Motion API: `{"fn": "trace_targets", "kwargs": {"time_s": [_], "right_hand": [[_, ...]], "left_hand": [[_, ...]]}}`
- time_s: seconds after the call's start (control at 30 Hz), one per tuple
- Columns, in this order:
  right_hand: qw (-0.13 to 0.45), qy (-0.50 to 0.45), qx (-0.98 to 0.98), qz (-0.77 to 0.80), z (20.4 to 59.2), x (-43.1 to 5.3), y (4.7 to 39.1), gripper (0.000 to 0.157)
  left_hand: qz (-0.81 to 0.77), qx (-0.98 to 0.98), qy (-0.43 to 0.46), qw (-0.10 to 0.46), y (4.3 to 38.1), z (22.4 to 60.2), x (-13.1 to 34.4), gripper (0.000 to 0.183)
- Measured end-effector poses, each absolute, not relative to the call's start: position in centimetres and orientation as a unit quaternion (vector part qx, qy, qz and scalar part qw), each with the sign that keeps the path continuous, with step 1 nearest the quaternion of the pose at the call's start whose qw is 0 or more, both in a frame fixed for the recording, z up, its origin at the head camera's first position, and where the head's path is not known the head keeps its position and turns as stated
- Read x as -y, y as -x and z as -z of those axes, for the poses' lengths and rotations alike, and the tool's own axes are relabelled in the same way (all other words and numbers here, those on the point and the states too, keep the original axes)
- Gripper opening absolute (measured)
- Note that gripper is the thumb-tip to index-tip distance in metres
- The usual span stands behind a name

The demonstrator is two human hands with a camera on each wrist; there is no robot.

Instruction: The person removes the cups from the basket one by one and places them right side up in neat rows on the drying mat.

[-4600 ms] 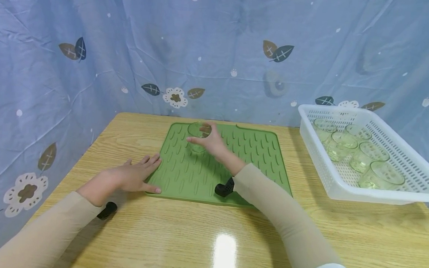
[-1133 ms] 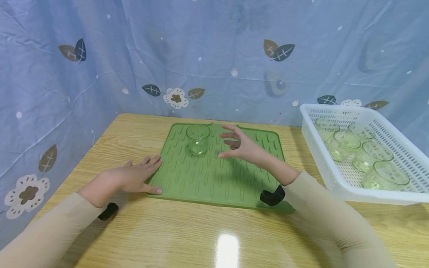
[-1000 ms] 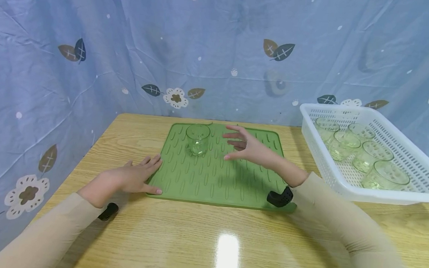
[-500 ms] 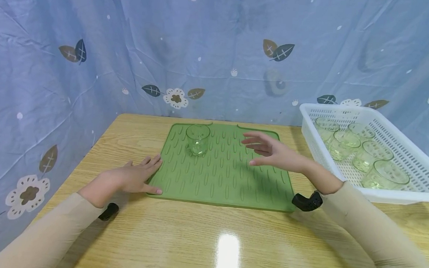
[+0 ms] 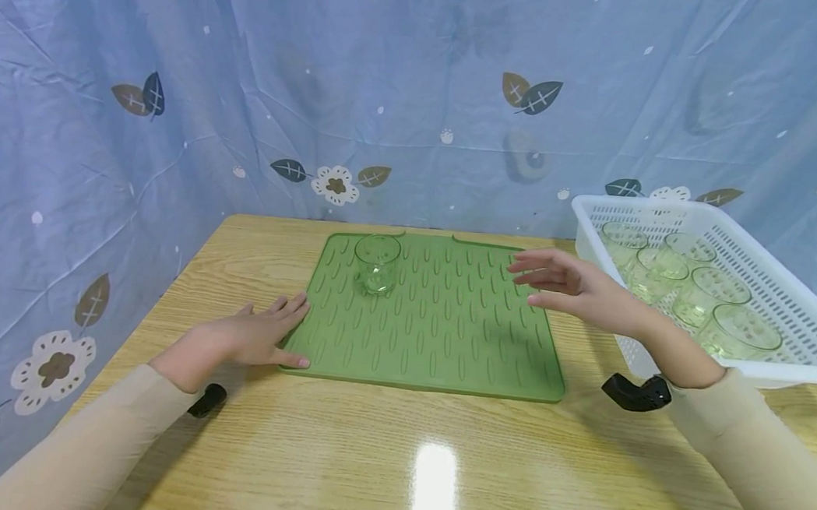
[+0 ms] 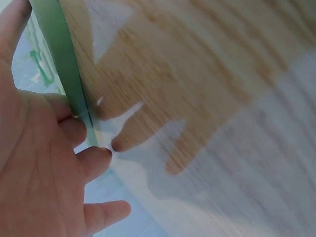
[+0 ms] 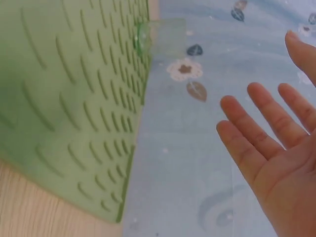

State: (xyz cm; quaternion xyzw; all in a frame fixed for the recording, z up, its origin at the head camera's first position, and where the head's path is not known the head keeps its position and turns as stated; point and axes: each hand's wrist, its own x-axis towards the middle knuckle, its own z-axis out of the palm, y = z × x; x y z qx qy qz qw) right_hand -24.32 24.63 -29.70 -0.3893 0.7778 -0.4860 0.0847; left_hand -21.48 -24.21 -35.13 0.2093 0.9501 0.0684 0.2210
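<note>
A clear greenish drinking glass (image 5: 377,267) stands upright, rim up, near the back left of the green ridged drying mat (image 5: 439,327). My left hand (image 5: 252,334) rests at the mat's left edge, fingers spread and touching it; the left wrist view shows its fingertips along that green edge (image 6: 61,54). My right hand (image 5: 578,290) is in the air over the mat's right side, fingers relaxed and holding nothing. In the right wrist view the right hand (image 7: 281,143) has its palm in sight, and the glass (image 7: 163,39) stands well away from it.
To the right, a white perforated plastic basket (image 5: 627,350) holds several similar glasses (image 5: 715,297); my right forearm passes in front of its near left corner. The wooden table (image 5: 340,454) ends at a blue patterned curtain (image 5: 418,92) behind and to the left.
Earlier my right hand was at the glass on the mat; it has let go and moved right, toward the basket. The glass stays standing there. My left hand has not moved.
</note>
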Motion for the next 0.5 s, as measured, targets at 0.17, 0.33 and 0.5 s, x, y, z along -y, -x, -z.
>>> {"fn": "trace_targets", "kwargs": {"time_s": [0.17, 0.33, 0.5], "right_hand": [[-0.006, 0.36, -0.803, 0.474, 29.7, -26.2, 23.7, 0.043], [-0.063, 0.349, -0.806, 0.474, 29.8, -27.8, 23.5, 0.037], [-0.074, 0.325, -0.829, 0.448, 29.8, -29.5, 22.9, 0.034]], "left_hand": [[-0.067, -0.951, -0.21, 0.218, 21.5, 35.2, 24.2, 0.109], [-0.068, -0.951, -0.21, 0.218, 21.5, 35.2, 24.3, 0.109], [-0.069, -0.95, -0.212, 0.218, 21.6, 35.2, 24.2, 0.109]]}}
